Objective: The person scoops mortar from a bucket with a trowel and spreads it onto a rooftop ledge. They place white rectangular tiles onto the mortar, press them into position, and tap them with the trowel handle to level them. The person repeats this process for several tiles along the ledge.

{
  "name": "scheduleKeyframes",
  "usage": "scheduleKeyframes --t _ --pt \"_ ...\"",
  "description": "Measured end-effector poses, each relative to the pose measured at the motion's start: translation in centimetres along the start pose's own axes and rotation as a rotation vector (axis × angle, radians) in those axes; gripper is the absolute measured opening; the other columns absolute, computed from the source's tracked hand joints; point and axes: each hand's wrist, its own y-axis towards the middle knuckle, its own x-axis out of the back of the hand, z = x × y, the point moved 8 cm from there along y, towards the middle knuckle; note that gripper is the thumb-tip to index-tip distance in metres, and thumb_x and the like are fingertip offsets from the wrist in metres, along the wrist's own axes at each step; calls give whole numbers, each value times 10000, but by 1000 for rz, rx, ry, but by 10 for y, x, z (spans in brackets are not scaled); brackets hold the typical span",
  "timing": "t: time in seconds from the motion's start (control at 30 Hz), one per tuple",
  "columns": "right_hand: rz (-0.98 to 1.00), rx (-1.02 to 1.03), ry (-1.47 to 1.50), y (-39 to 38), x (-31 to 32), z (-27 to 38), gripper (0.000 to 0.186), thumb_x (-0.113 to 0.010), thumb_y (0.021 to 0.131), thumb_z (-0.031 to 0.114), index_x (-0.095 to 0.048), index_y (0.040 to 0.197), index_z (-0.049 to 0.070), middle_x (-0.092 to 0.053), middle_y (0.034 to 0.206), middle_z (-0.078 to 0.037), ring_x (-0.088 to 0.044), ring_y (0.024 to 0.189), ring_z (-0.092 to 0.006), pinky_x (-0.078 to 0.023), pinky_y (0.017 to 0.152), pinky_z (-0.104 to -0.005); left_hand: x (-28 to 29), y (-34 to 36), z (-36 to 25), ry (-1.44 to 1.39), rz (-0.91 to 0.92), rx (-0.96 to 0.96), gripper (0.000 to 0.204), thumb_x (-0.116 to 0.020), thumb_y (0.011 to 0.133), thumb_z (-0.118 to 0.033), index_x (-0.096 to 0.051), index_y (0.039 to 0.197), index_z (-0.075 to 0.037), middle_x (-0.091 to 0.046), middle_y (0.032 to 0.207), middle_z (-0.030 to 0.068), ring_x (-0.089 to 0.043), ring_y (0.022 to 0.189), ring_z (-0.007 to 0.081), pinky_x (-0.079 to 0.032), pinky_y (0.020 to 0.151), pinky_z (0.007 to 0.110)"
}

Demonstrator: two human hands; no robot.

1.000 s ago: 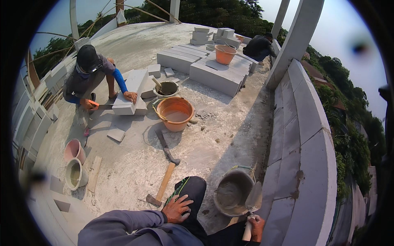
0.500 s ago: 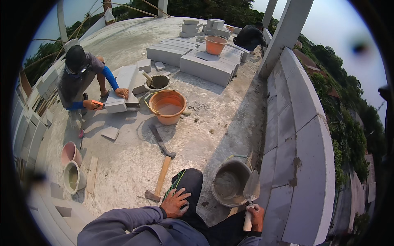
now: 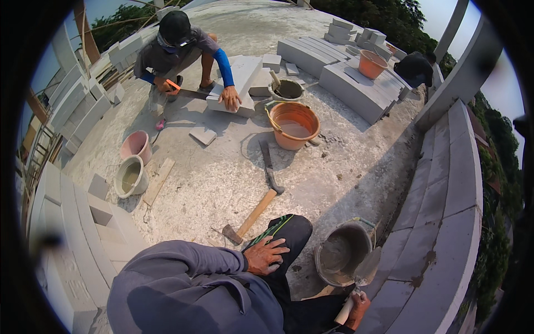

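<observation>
- The left hand (image 3: 268,256) rests flat with fingers spread on the knee (image 3: 297,234) in dark trousers, holding nothing; the hands are well apart.
- The right hand (image 3: 357,312) is clamped around the pale handle of a pointed grey metal trowel (image 3: 367,265) — its blade angles up from the fist at the bucket's near right edge, though I cannot tell whether they touch.
- Just ahead of the right hand stands a round dark-grey bucket (image 3: 357,238) with wet grey mortar (image 3: 335,251) inside.
- Right of the right hand runs a low wall of light-grey blocks (image 3: 434,245).
- Just ahead of the left hand lies a wooden-handled hammer (image 3: 258,211), then a long dark curved metal tool (image 3: 268,161).
- Left and forward of the left hand, a whitish bucket (image 3: 142,189) stands beside a pink bucket (image 3: 146,150).
- Farther ahead of both hands is a round orange bucket (image 3: 297,142).
- Beyond it, a crouching co-worker (image 3: 178,50) holds an orange-handled saw (image 3: 194,93) at a pale block (image 3: 239,83) — one palm on top.
</observation>
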Motion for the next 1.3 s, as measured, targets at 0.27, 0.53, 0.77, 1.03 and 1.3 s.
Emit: scheduleKeyframes --t 0.27,0.53,0.77,1.03,1.3 --pt "26 9 -3 -10 -13 22 193 -710 872 168 -687 933 -14 -640 755 -36 -593 622 -133 -470 588 -298 0 -1 0 23 15 -3 235 -664 994 -340 -757 1090 -147 -500 1620 57 -286 1593 328 -224 1262 575" --pt "10 43 -10 -5 -15 19 177 -717 859 147 -685 923 -14 -631 767 -26 -584 645 -130 -465 607 -294 2 -2 0 12 -18 -9 232 -661 996 -337 -755 1084 -145 -500 1620 55 -289 1593 326 -227 1262 577" --pt "5 43 -26 10 -10 4 184 -713 853 149 -678 920 -19 -632 761 -37 -594 632 -142 -471 595 -302 2 -3 2 12 -23 0 230 -664 992 -335 -752 1074 -139 -522 1602 59 -293 1591 329 -233 1255 583" --pt "1 9 -44 10 -11 2 274 -721 812 164 -697 978 -53 -665 779 -79 -626 657 -162 -492 623 -324 3 0 3 16 20 -10 279 -615 1012 -365 -731 1108 -129 -488 1616 68 -263 1600 309 -218 1262 570" --pt "-8 30 -45 20 -14 5 267 -718 811 160 -697 972 -52 -664 778 -77 -625 658 -162 -492 624 -325 -1 3 4 -1 54 1 283 -621 1011 -366 -731 1105 -123 -485 1624 69 -248 1605 309 -219 1261 579"
